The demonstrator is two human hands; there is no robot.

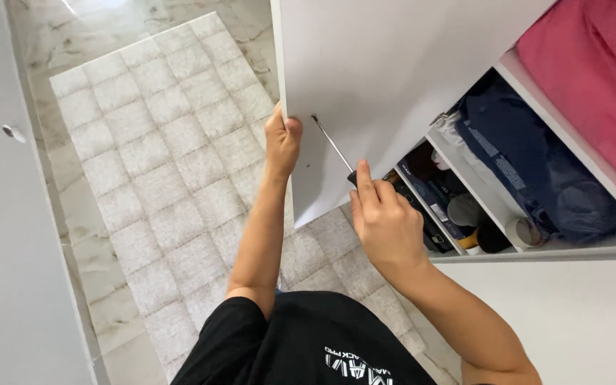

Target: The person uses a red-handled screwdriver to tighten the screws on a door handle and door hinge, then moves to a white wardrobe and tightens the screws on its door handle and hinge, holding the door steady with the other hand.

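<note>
My left hand (281,140) grips the left edge of an open white cabinet door (379,64), thumb on its inner face. My right hand (383,217) is closed around the dark handle of a screwdriver (332,143). Its thin metal shaft runs up and to the left, with the tip touching a spot on the door's inner face close to my left thumb. A small dark hole shows on the door just below that spot.
Open white shelves (536,249) on the right hold a pink cloth (593,78), a dark blue bag (529,157), boxes and small items. Below lies a grey checked rug (172,178) on marble floor. A white door with a knob (14,132) stands at left.
</note>
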